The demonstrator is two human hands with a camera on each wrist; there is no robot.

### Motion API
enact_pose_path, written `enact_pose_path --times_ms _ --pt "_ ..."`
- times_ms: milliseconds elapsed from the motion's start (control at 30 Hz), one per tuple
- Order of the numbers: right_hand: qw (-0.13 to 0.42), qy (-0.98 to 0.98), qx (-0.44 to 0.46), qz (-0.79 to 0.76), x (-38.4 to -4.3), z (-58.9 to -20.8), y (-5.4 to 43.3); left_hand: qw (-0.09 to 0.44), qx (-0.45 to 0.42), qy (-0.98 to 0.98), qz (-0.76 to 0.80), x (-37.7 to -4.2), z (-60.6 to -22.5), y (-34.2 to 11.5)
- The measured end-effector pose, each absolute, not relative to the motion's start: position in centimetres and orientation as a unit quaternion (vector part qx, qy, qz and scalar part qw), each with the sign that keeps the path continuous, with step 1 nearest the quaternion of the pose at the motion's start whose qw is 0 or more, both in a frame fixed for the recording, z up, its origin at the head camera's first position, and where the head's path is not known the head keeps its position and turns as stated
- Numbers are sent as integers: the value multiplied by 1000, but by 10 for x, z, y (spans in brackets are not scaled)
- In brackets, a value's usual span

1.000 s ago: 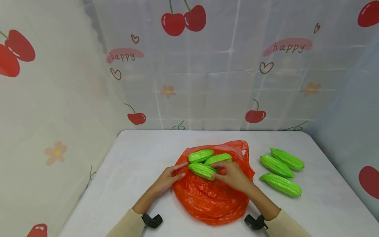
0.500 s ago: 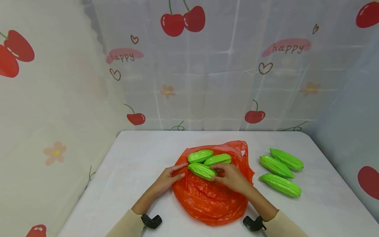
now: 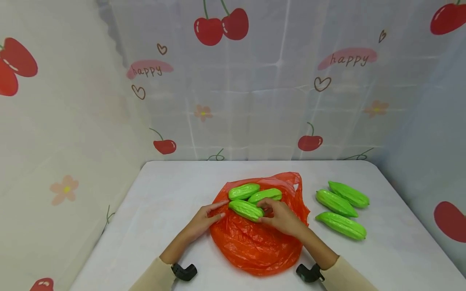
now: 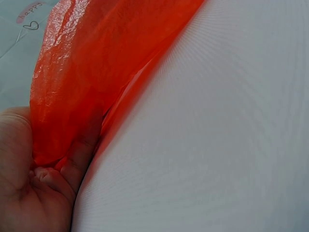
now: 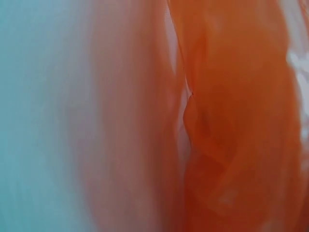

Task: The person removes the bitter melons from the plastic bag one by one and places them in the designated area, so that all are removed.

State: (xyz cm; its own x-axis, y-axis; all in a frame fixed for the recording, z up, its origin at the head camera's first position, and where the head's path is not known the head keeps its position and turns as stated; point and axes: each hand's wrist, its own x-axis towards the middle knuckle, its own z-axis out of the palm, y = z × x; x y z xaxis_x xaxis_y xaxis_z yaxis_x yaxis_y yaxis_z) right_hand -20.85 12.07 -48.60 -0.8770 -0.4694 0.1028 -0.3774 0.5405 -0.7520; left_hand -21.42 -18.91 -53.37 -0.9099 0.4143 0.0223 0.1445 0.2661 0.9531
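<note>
Three bright green, ridged bitter melons lie on the far part of a crumpled red plastic bag [image 3: 255, 246]. My right hand [image 3: 282, 218] pinches the right end of the nearest bitter melon [image 3: 244, 210] between thumb and fingers. Behind it are a left bitter melon [image 3: 244, 191] and a right one [image 3: 265, 195]. At the bag's left side, my left hand [image 3: 201, 221] rests with thumb and index finger apart, the index tip by the nearest melon's left end. In the left wrist view red plastic covers part of this hand [image 4: 43, 198]. The right wrist view is blurred.
Three more bitter melons lie to the right on the white table [image 3: 174, 186]: a far one [image 3: 348, 194], a middle one [image 3: 336, 203] and a near one [image 3: 341, 225]. A cherry-printed curtain [image 3: 247, 101] hangs behind the table.
The whole view has shifted slightly, so everything sits a little further left. Hands, bag and bitter melons keep the same places relative to each other.
</note>
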Motion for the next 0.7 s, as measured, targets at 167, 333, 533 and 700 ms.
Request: enact_pose_path --times_ms 167,333,533,700 --pt "48 882 -233 -407 -208 -488 118 115 176 790 576 -214 -535 -190" --pt "43 890 -221 -396 -208 -490 117 116 179 787 579 -214 -535 -190" --pt "54 885 -220 -406 -207 -488 119 119 178 786 581 -214 -536 -188" --pt "62 876 -223 -422 -209 -485 122 120 173 787 580 -214 -534 -189"
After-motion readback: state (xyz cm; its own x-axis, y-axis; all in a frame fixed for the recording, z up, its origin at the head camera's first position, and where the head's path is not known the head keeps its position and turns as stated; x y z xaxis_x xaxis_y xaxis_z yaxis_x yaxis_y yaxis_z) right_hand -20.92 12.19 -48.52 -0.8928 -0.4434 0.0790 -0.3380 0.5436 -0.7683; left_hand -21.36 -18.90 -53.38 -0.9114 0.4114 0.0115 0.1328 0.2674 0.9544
